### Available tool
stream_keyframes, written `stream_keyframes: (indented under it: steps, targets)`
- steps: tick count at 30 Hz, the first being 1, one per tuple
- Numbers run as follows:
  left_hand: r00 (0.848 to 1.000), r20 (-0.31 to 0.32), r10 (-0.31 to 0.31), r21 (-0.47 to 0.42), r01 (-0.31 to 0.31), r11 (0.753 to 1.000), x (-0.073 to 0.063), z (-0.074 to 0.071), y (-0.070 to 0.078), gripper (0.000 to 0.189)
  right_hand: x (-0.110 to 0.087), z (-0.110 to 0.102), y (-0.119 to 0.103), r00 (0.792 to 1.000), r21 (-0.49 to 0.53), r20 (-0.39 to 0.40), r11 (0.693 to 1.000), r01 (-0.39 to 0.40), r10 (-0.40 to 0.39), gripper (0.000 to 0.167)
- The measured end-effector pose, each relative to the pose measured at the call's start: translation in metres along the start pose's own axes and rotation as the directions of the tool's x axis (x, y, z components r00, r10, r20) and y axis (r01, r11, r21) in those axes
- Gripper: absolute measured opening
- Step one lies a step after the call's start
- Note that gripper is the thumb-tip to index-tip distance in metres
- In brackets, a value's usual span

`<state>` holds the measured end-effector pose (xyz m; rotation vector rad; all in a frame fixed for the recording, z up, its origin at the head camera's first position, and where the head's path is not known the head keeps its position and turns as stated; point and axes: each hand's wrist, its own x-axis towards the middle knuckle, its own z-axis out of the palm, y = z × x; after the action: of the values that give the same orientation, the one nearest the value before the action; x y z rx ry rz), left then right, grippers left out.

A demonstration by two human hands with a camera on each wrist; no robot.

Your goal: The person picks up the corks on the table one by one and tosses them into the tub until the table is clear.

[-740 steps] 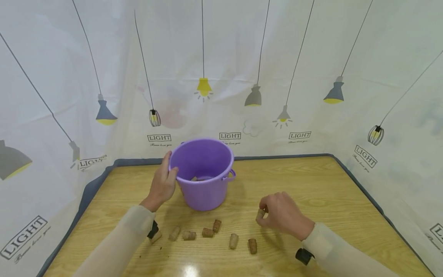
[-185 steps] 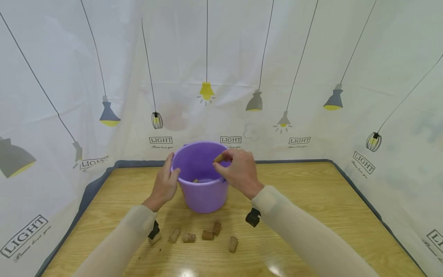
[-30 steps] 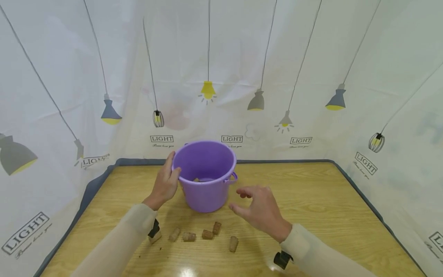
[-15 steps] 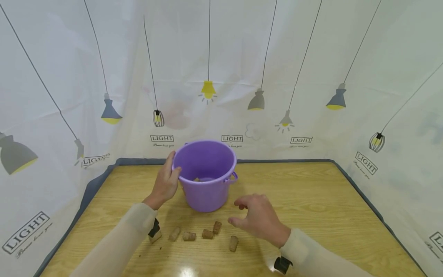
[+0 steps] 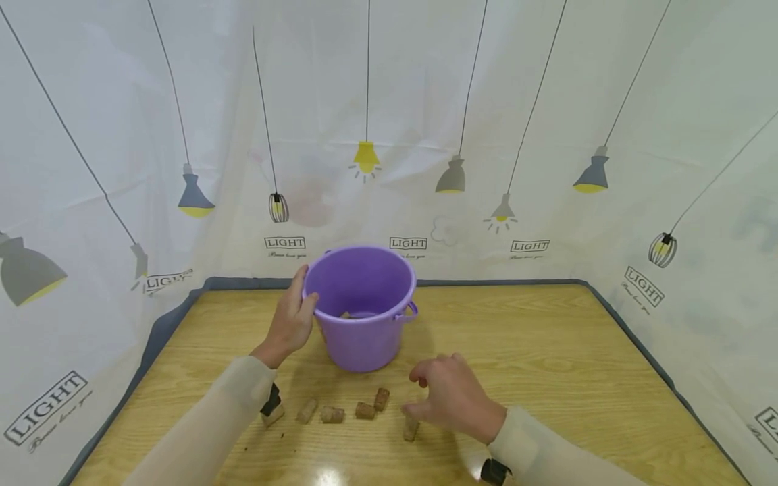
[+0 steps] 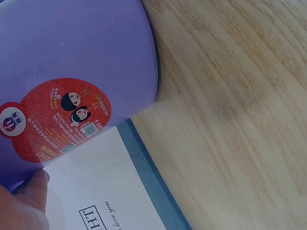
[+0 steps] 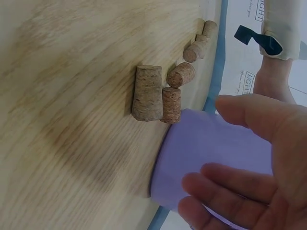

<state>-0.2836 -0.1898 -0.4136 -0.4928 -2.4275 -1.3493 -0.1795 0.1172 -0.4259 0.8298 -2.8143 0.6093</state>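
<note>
My left hand (image 5: 289,325) grips the left rim of a purple bucket (image 5: 363,345), thumb over the edge. In the left wrist view, a red sticker (image 6: 67,117) shows on the bucket's side. At least one cork (image 5: 346,315) is partly visible inside. My right hand (image 5: 457,396), thumb and fingers apart and holding nothing, hovers over a pale cork (image 5: 410,430). In the right wrist view that tapered cork (image 7: 147,93) lies on the table, apart from the fingers. Left of it lie two browner corks (image 5: 365,410) and several paler corks (image 5: 332,415).
The wooden table (image 5: 547,351) has a dark blue border (image 5: 498,282) at the back and sides. A white sheet (image 5: 535,101) printed with lamps hangs around it. One cork (image 5: 273,415) lies partly behind the left wrist camera (image 5: 270,401).
Earlier my right hand held a cork by the table, later another over the bucket; two corks at right left the table. Within the last second it sank, without a cork, towards the pale cork.
</note>
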Motion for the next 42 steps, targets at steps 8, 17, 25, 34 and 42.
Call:
stream_keyframes:
  steps: [8,17,25,34,42]
  targets:
    - [1.000,-0.009,0.002,0.000,-0.002,1.000,0.000,0.000,0.000,0.065,-0.005,0.008,0.000,0.998,-0.070,0.027,0.995,0.065,-0.063,0.041]
    - [1.000,-0.007,0.007,-0.001,-0.007,1.000,0.001,0.000,0.000,0.065,-0.009,0.018,-0.004,0.992,-0.135,0.018,0.983,0.128,-0.127,0.013]
    - [1.000,-0.004,-0.001,0.000,0.001,1.000,0.001,-0.001,0.001,0.065,-0.011,0.025,-0.006,0.986,-0.147,0.001,0.976,0.163,-0.165,0.040]
    - [1.000,-0.004,0.004,-0.005,-0.004,1.000,0.000,-0.001,0.000,0.065,-0.012,0.030,-0.006,0.988,-0.128,0.065,0.980,0.150,-0.143,0.034]
    - [1.000,-0.006,0.016,-0.002,-0.016,1.000,0.001,0.001,-0.002,0.065,-0.012,0.033,-0.005,0.988,-0.125,0.083,0.982,0.141,-0.131,0.036]
